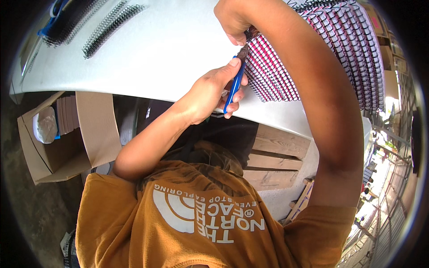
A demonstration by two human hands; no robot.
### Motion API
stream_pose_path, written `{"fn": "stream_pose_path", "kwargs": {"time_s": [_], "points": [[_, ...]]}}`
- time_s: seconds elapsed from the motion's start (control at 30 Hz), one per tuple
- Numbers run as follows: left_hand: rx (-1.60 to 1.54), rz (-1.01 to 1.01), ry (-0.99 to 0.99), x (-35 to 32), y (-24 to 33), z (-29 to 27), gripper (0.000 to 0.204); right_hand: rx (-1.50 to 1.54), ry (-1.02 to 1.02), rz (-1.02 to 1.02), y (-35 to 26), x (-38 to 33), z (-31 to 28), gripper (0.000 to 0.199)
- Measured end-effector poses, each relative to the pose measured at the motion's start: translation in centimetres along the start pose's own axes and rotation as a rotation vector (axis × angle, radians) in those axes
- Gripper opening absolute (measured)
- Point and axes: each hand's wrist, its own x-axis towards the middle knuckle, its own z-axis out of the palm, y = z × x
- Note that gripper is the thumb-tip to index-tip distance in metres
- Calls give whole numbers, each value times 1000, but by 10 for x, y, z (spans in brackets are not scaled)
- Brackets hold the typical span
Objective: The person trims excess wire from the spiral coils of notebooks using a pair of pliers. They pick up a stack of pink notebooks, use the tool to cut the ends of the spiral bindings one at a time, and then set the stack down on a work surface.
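My left hand (219, 87) is closed around pliers (235, 87) with blue handles and dark jaws. The jaws point up at the corner of a stack of spiral-bound notebooks (270, 73), whose dark coils show against pink and white edges. Just past the jaws, my right hand (232, 24) bends in from above with its fingers pressed together at a black wire coil (252, 32) on that corner. Part of its grip is hidden behind the hand itself. My right forearm crosses over the notebooks and covers some of them.
More coil-bound notebooks (351, 53) lie right of my forearm on the white table (156, 58). Loose black coils (109, 31) lie at the far left. Below the table's left edge stands an open cardboard box (67, 156) with packs inside; wooden slats (275, 156) show below right.
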Motion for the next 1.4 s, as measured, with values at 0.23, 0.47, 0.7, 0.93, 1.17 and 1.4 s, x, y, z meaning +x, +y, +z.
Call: {"fn": "stream_pose_path", "kwargs": {"time_s": [0.23,0.47,0.7,0.93,1.17,1.4], "points": [[-39,76,-16,5,11,9,55,-12,10,3,2,-10,-2,24],[-43,77,-31,0,7,9,53,-10,0,9,3,-13,-5,24],[-56,89,-61,10,13,15,59,-29,5,-29,4,-21,-5,24],[-108,77,-83,9,18,10,58,-35,15,-52,9,-20,-4,25],[-126,57,-57,6,18,13,54,-28,48,-97,14,-18,-4,26],[-76,116,13,7,9,20,48,-14,154,-13,6,-35,-2,21]]}}
